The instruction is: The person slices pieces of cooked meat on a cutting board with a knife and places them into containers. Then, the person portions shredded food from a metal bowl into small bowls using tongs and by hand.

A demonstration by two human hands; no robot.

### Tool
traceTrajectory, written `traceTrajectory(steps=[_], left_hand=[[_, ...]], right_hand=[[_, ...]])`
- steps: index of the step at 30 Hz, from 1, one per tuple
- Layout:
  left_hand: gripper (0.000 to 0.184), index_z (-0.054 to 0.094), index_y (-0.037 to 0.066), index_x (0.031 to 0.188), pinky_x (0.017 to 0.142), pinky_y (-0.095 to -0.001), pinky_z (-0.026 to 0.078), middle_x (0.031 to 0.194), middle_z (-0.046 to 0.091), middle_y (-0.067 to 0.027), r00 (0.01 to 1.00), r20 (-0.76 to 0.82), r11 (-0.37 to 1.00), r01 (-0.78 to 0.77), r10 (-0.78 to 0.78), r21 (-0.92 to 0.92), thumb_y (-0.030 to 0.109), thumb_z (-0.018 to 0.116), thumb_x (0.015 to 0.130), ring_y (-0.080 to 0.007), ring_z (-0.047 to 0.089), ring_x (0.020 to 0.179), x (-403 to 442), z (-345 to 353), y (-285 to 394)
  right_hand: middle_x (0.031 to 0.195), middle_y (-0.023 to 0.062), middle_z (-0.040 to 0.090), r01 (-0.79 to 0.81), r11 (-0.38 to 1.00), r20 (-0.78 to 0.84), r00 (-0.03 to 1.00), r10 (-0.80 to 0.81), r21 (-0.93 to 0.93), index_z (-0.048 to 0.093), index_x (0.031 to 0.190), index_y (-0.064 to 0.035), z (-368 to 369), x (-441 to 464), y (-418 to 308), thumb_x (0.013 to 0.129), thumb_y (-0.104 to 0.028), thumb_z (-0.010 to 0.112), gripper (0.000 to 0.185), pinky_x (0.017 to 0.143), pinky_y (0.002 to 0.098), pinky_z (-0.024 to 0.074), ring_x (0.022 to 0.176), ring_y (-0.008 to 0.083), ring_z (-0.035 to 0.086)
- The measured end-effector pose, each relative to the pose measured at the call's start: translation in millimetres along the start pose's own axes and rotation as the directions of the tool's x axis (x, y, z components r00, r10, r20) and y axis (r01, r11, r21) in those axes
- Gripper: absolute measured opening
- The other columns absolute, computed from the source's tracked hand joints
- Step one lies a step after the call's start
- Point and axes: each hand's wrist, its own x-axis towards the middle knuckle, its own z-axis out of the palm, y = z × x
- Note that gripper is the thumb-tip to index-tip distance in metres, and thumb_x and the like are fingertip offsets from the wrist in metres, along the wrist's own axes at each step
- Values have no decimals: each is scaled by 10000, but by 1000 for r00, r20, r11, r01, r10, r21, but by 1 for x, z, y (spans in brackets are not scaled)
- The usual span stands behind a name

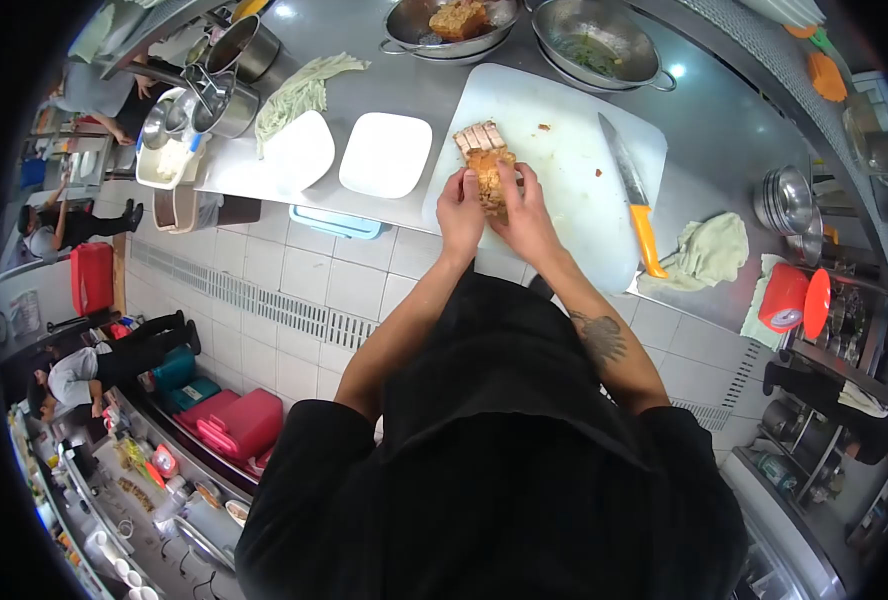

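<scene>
On the white cutting board (554, 120), golden-brown crispy pork belly (490, 168) lies between my hands. My left hand (460, 215) grips its left side with bent fingers, and my right hand (526, 215) presses on it from the right. Cut slices of the pork (478, 138) showing pale meat sit just beyond, touching or nearly touching the crusted part. To the right a knife (629, 185) with a yellow handle rests across the board's edge, blade pointing away from me. A few brown crumbs are scattered on the board.
Two white square plates (386, 155) stand left of the board. Behind it are a metal colander (451, 25) with another browned chunk and a colander (596, 45) with green leaves. Cloths (709, 250), pots (244, 50) and stacked bowls (789, 200) flank the work. Several people are farther off.
</scene>
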Motion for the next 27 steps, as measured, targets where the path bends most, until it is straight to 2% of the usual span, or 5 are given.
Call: traceTrajectory(steps=[7,15,22,25,27], left_hand=[[398,571,-105,1271,947,-305,471,1174,660,-152,999,-37,999,17,-18,-37,216,478,1055,-176,603,1076,-19,2,12],[409,542,-90,1313,907,-301,495,1188,668,-156,982,-42,958,-189,185,-213,218,512,1046,-165,625,1046,24,17,57],[405,616,-57,1268,879,-306,489,1082,710,-137,989,-143,995,-42,29,-88,253,495,1038,-162,637,964,71,31,51],[406,633,-39,1258,872,-325,494,1067,714,-137,978,-176,994,-113,112,3,270,493,1035,-177,644,952,77,32,28],[409,634,-31,1259,867,-337,498,1075,712,-140,964,-188,982,-187,188,21,280,492,1034,-185,646,951,72,34,25]], right_hand=[[1411,253,349,38,998,-52,998,-35,51,347,1504,-118,11,-6,4,725,-1,804,911,960,470,516,1190,464,506],[1433,188,367,130,980,65,988,-141,150,360,1504,-146,-30,75,-1,706,-11,823,932,1013,451,500,1270,409,494],[1454,180,358,98,975,191,972,-137,201,359,1508,-175,-24,121,22,711,-65,826,930,1056,471,460,1283,424,480],[1472,184,338,186,978,203,958,-203,100,311,1529,-190,-21,117,29,705,-95,836,981,1050,485,457,1274,443,479],[1491,216,305,127,985,258,962,-93,-117,251,1547,-189,-24,110,21,684,-102,851,1055,1041,492,457,1263,458,482]])
